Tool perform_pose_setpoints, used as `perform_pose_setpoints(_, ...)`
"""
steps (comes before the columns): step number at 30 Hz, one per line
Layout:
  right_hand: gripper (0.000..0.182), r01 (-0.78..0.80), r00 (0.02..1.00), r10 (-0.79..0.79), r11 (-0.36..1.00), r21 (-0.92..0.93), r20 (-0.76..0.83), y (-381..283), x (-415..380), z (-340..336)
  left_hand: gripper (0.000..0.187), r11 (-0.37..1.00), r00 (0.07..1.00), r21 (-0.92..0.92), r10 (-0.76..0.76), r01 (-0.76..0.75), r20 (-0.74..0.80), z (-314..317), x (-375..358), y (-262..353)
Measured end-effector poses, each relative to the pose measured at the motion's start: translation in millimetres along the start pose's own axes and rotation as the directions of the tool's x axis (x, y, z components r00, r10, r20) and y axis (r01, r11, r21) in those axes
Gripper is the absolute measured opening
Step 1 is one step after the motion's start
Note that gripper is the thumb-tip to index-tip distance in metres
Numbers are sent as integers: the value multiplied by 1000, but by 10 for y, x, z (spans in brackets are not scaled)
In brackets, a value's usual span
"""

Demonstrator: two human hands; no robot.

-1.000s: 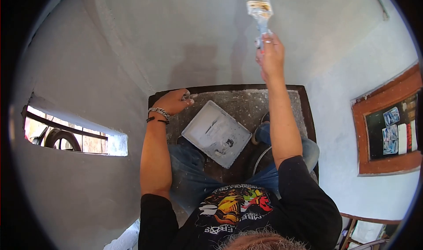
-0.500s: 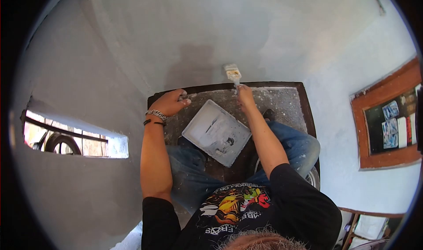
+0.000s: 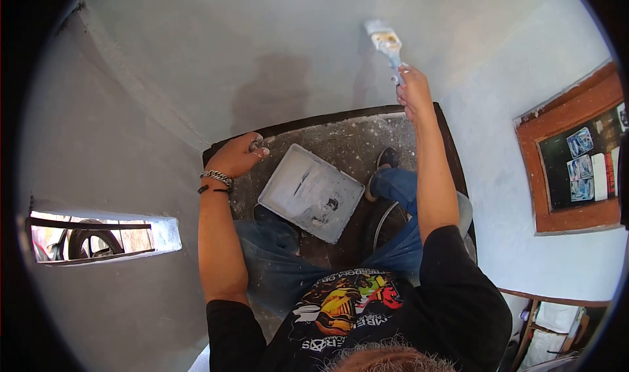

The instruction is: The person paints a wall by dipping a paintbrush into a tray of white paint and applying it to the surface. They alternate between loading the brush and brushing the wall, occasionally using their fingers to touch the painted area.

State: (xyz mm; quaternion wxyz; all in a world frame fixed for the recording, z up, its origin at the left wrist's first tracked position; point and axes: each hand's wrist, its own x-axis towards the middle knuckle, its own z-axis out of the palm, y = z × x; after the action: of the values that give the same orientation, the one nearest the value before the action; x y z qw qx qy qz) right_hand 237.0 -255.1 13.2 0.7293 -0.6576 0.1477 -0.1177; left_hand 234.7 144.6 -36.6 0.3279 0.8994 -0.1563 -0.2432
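Observation:
My right hand (image 3: pixel 414 91) grips the handle of a paintbrush (image 3: pixel 385 42), its bristles white with paint and held up against the grey wall (image 3: pixel 314 24) ahead. Smears of paint show on the fingers. On the left, my left hand (image 3: pixel 241 154) is near the dark edging of the floor, its fingers curled in and marked with grey; what they hold, if anything, is hidden. Between my arms lies a paint tray (image 3: pixel 312 193), pale grey, with wet-looking paint and a few dark patches inside.
Speckled flooring (image 3: pixel 341 136) spreads under the tray, bounded by a dark edge. A narrow opening (image 3: pixel 98 239) pierces the left wall, with a wheel beyond it. On the right wall hangs a wooden frame (image 3: pixel 536 175). A round rim (image 3: pixel 383 224) shows beside my leg.
My right hand has moved up and to the right with the paintbrush, higher along the wall. My left hand stays curled near the floor's edge; the whole view has shifted slightly.

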Motion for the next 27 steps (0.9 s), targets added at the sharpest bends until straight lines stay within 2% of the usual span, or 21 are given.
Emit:
perform_pose_setpoints(4,18,145,989,-145,984,104,-11,393,210,16,50,998,998,-7,59,-59,-13,39,103,13)
perform_pose_setpoints(6,16,154,981,-162,985,-84,-104,1017,489,-52,51,994,996,-67,91,-92,-14,35,129,-45)
perform_pose_setpoints(9,20,45,987,-103,916,-399,-126,2399,528,-403,43,984,947,-51,147,-168,-286,-153,-129,323)
perform_pose_setpoints(10,23,-41,993,-18,878,-478,-119,2681,354,-515,40,936,894,-193,196,-292,-402,-185,-222,447)
perform_pose_setpoints(11,24,-85,995,43,808,-583,-87,2801,71,-593,36,852,826,-313,215,-420,-521,-213,-325,567)
perform_pose_setpoints(12,26,-117,993,107,723,-680,-58,2894,-253,-645,36,762,733,-315,291,-566,-615,-272,-494,694)
perform_pose_setpoints(13,27,-131,985,170,694,-708,-15,2929,-517,-658,35,651,619,-294,347,-700,-705,-335,-698,820)
perform_pose_setpoints(14,29,-134,973,228,663,-736,28,2923,-729,-671,38,376,515,-375,407,-847,-754,-365,-910,936)
perform_pose_setpoints(15,30,-136,955,289,629,-765,68,2923,-932,-661,33,163,424,-393,416,-905,-804,-339,-1154,1054)
perform_pose_setpoints(16,30,-65,950,290,545,-836,115,2934,-1106,-624,29,161,355,-318,500,-934,-790,-408,-1428,870)
perform_pose_setpoints(18,32,101,932,292,355,-929,213,2929,-1322,-547,14,-99,77,-187,654,-977,-752,-313,-1714,1315)
perform_pose_setpoints(19,33,142,922,310,294,-945,234,2914,-1384,-487,17,-240,-64,-153,707,-959,-705,-265,-1857,1537)
perform_pose_setpoints(20,34,184,910,327,231,-955,255,2898,-1427,-404,24,-215,-66,-129,715,-968,-696,-181,-1962,1700)
perform_pose_setpoints(21,36,232,898,342,166,-958,277,2901,-1445,-318,22,-197,-63,-111,709,-974,-702,-114,-2041,1736)
perform_pose_setpoints(24,38,243,914,311,93,-966,260,2955,-1521,-54,20,-166,-46,-91,675,-982,-737,-33,-2188,1663)
perform_pose_setpoints(27,42,156,916,355,114,-981,187,3143,-1572,137,19,-169,-46,-79,629,-982,-776,0,-2231,1628)
